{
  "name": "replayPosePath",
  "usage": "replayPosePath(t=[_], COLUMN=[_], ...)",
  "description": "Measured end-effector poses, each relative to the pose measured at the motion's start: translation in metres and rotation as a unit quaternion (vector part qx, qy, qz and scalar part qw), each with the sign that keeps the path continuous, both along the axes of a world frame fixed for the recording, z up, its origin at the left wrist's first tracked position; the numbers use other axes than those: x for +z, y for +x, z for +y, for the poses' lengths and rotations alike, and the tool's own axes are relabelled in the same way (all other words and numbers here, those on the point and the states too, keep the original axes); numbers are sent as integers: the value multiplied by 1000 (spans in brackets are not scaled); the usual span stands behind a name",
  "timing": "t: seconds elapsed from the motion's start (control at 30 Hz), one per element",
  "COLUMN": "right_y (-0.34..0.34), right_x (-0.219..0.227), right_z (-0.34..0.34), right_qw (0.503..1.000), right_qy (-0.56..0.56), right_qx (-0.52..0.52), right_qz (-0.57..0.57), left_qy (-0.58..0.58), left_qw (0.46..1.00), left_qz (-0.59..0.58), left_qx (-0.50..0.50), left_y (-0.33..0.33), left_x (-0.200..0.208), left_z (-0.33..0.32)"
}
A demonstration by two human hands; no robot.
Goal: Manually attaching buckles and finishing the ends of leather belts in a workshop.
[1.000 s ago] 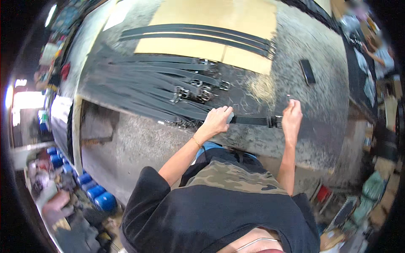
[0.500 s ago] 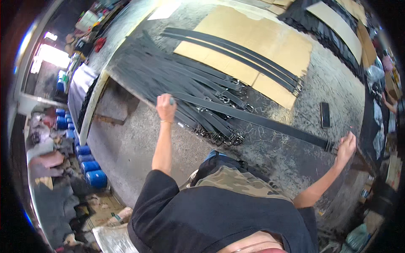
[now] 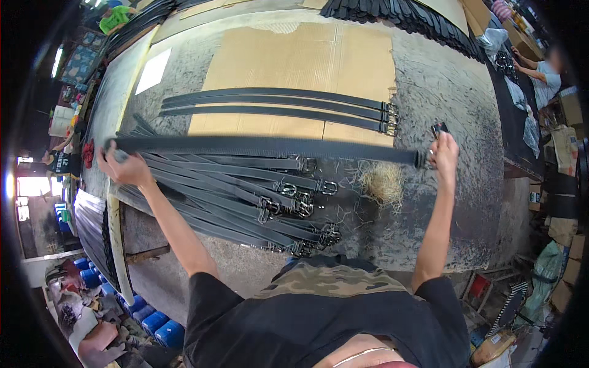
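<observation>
A black belt [image 3: 276, 148] is stretched between my two hands above the table, nearly level. My left hand [image 3: 126, 168] is closed round its plain end; a small greyish thing, too unclear to name, shows at those fingers. My right hand [image 3: 444, 158] grips the buckle end, and the fingers hide most of the buckle. Below the held belt lies a heap of black belts [image 3: 215, 196], their metal buckles pointing right. Beyond it, three black belts [image 3: 276, 104] lie side by side across a cardboard sheet [image 3: 288, 58], buckles to the right.
A dark phone [image 3: 438, 128] lies just beyond my right hand, partly covered. A tangle of pale threads [image 3: 381, 181] sits on the table [image 3: 454, 227]. Black strips [image 3: 399, 21] are stacked at the far edge. Another person [image 3: 545, 76] works at the right; blue containers [image 3: 169, 332] stand at lower left.
My hands have carried the belt farther over the table, the left outward and the right inward and away. The belt has gone from slanting to nearly level. My view has turned rightward.
</observation>
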State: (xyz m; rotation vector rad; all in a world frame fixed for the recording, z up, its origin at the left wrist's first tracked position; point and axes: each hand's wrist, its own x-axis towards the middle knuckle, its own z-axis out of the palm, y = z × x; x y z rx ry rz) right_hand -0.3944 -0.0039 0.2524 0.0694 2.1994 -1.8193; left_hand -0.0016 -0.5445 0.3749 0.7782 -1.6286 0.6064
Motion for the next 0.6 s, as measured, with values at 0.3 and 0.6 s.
replayPosePath(t=[0.3, 0.6], right_y=[-136, -172], right_x=[-148, -253], right_z=[-144, -143], right_qw=[999, 899], right_qy=[11, 379], right_qx=[-29, -110], right_qz=[-17, 189], left_qy=[59, 476], left_qw=[983, 836], left_qz=[-83, -251], left_qx=[-153, -104], left_y=[-122, -149], left_x=[-96, -386], left_z=[-152, -182])
